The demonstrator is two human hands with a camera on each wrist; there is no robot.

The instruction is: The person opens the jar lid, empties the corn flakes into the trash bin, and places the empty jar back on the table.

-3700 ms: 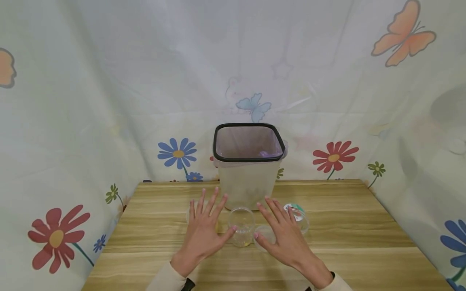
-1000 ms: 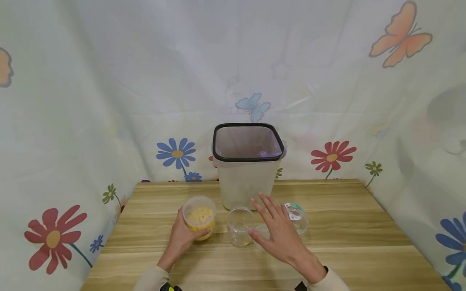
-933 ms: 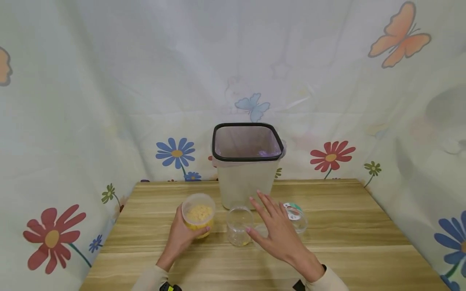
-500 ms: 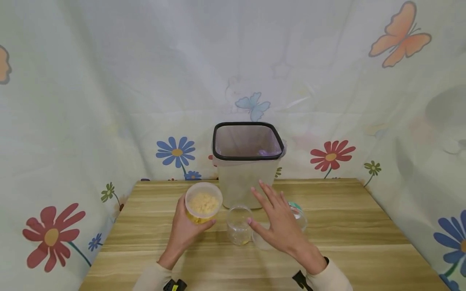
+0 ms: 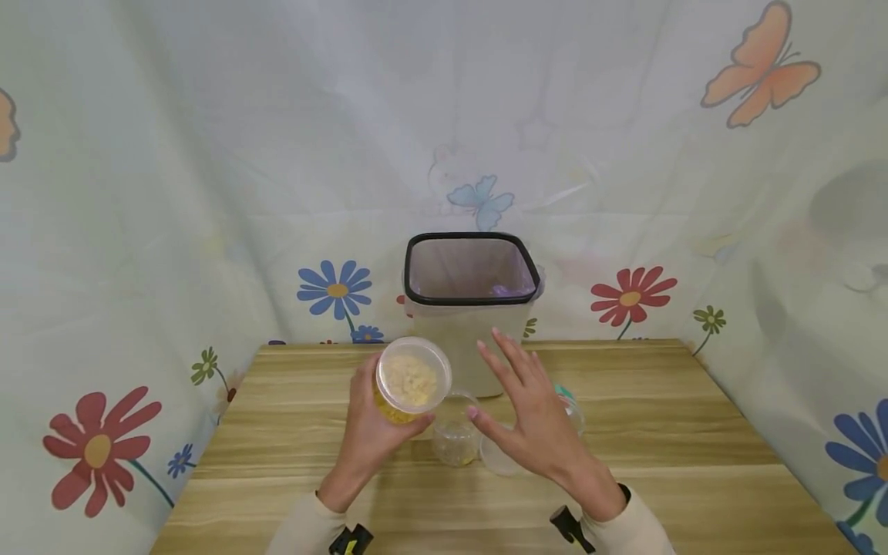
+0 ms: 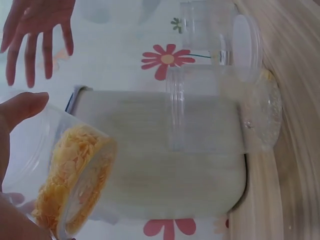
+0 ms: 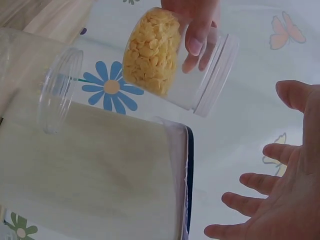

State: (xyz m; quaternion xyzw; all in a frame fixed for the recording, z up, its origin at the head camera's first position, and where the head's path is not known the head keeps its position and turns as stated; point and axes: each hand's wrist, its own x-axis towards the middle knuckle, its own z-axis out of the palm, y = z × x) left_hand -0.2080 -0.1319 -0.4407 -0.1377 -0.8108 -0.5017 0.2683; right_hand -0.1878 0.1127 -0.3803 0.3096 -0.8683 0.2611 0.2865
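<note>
My left hand (image 5: 366,432) grips a clear plastic jar (image 5: 412,376) part-filled with yellow flakes, raised off the table and tilted. A translucent cover seems to sit on its mouth. In the right wrist view the flakes (image 7: 152,52) lie in the jar's lower half. My right hand (image 5: 541,420) hovers with fingers spread, holding nothing. Between the hands a second clear jar (image 5: 455,445) stands upright on the table, with a little yellow at its bottom. Beside it lies a round translucent lid (image 5: 496,459), partly hidden by the right hand.
A pale bin (image 5: 465,331) with a black rim and a liner stands behind the jars at the table's back edge. Another clear jar with a green label (image 5: 567,396) is half hidden behind the right hand. Flower-printed cloth (image 5: 333,154) surrounds the wooden table (image 5: 652,432).
My left hand has taken hold of the flake jar, lifted it off the table and moved it right, tilting it. The right hand stays spread, rising slightly.
</note>
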